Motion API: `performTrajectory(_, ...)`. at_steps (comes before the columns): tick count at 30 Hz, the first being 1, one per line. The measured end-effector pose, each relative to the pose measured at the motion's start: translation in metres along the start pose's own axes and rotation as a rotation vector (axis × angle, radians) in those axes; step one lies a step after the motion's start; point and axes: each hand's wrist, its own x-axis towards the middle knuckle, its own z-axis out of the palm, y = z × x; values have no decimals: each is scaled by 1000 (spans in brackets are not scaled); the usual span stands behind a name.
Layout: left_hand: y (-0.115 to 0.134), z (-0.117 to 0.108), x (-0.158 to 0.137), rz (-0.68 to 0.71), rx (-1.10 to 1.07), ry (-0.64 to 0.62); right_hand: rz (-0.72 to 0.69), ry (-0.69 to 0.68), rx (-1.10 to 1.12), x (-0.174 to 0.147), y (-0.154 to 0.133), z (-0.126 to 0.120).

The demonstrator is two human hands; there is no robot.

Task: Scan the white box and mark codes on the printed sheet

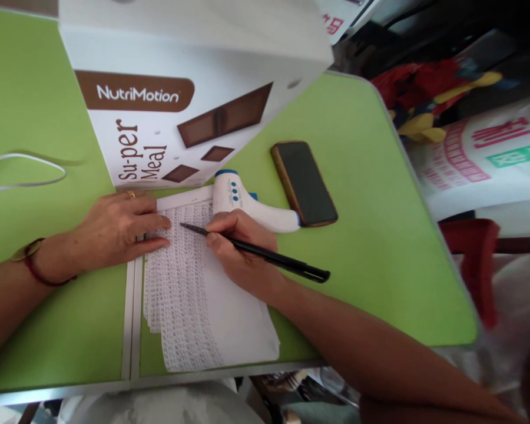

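My right hand [247,250] grips a black pen [287,262], its tip over a sheet of paper [236,321] covered in dense rows of small handwriting on its left part. Other sheets show beneath its left side. At the upper left of the paper, my left hand [117,229] rests with its fingers stretched out and apart, fingertips touching the sheet. Just beyond my right hand lies a white infrared thermometer [232,200] with blue buttons, its handle partly behind the hand.
A large white NutriMotion box [194,53] stands beyond the paper. Right of the thermometer lies a phone [307,182]. A white cable [30,155] lies at left on the green table [371,253]. Beyond its right edge are a printed white sack [490,153] and a red plastic object [479,268].
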Motion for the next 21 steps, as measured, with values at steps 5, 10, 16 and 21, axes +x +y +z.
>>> performTrajectory(5, 0, 0, 0, -23, -9, -27, 9, -10, 31, -2, 2, 0)
performTrajectory(10, 0, 0, 0, -12, -15, -11, 4, -63, 70, -2, 3, 0)
performTrajectory(16, 0, 0, 0, -3, -14, -9, 32, -79, 48, 0, -1, 1)
performTrajectory(21, 1, -1, 0, -19, 4, -31, 58, -120, 26, 1, -3, -1)
